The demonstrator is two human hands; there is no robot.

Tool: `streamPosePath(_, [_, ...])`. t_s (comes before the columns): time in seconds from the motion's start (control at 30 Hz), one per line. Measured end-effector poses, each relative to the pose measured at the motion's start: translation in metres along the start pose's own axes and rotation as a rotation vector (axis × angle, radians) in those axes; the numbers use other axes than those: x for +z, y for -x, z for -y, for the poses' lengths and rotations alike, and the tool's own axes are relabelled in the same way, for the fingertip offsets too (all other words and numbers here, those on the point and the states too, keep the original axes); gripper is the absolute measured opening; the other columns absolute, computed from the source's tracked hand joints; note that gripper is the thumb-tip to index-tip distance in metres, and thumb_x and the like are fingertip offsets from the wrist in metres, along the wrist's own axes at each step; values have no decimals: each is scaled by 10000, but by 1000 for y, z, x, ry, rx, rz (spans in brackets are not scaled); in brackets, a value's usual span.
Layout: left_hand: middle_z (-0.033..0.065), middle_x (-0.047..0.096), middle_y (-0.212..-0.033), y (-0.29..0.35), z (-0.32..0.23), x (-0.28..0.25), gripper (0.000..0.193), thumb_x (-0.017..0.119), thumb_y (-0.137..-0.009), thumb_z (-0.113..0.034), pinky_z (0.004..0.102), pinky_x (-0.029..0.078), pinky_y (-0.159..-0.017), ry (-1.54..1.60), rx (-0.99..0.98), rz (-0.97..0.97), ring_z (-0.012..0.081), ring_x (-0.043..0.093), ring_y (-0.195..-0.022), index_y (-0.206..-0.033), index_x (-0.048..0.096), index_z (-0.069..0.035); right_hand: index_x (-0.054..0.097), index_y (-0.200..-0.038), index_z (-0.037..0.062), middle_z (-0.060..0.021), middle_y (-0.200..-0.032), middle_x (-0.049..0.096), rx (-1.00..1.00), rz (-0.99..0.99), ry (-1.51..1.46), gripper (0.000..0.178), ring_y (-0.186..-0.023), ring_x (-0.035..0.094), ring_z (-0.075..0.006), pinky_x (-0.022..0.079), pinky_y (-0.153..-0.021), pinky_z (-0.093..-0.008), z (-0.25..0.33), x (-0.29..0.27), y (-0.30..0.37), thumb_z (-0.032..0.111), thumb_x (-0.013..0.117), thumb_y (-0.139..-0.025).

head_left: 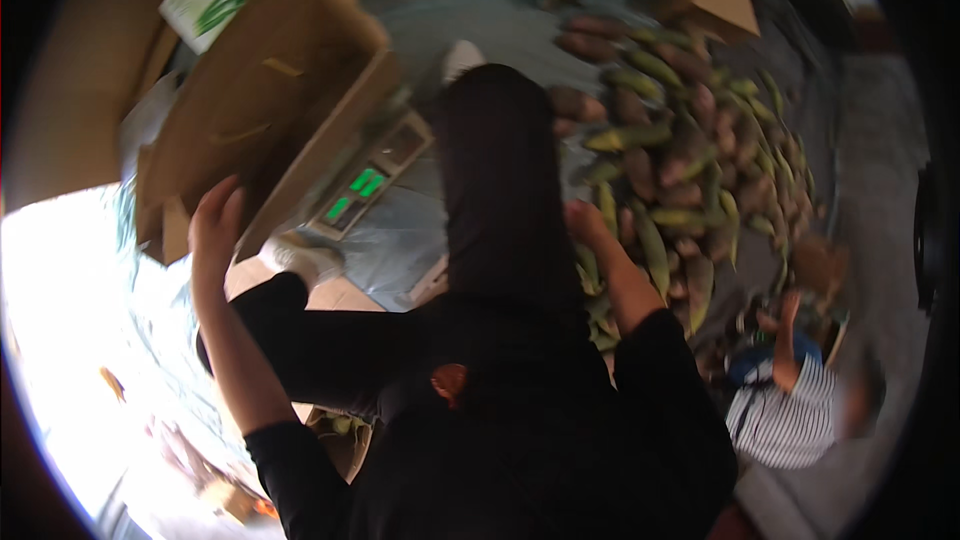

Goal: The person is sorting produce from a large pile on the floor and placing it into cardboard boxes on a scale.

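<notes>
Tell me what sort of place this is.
Probably a produce sorting or packing spot. A big pile of corn cobs lies on the floor, a weighing scale with a green readout sits beside it, and the left hand touches a large cardboard box.

Dim blurred view, blown-out glare lower left, dark fisheye rim, bent edges

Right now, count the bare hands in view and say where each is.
3: the left hand on the cardboard box, the right hand at the corn pile, another person's hand lower right. Others may be hidden.
</notes>
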State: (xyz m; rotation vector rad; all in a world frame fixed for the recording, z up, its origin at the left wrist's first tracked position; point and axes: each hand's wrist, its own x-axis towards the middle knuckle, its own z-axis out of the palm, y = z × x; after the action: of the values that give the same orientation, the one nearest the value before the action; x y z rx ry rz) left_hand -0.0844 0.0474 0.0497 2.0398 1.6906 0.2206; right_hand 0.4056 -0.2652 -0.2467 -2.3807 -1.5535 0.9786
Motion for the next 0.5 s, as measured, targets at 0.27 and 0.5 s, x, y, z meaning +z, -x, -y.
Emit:
streamPosePath(0.27, [101, 557, -1223, 37, -37, 56, 562, 672, -763, -223, 391, 315, -1014, -224, -6, -47, 286, 484, -1173, -1289, 495, -141, 651, -939, 41, -62, -683, 609, 527, 122, -571, 187, -561, 589, -150, 461, -495, -303, -8, 2, 53, 56, 571, -772])
streamPosePath(0.5, [89, 604, -1139, 28, 0, 75, 522, 681, -704, -159, 419, 352, -956, -339, -67, -138, 270, 555, -1058, -1210, 552, -150, 652, -842, 29, -134, -789, 647, 264, 153, 118, 171, -740, 626, -308, 490, -653, -411, -79, 4, 98, 179, 619, -766])
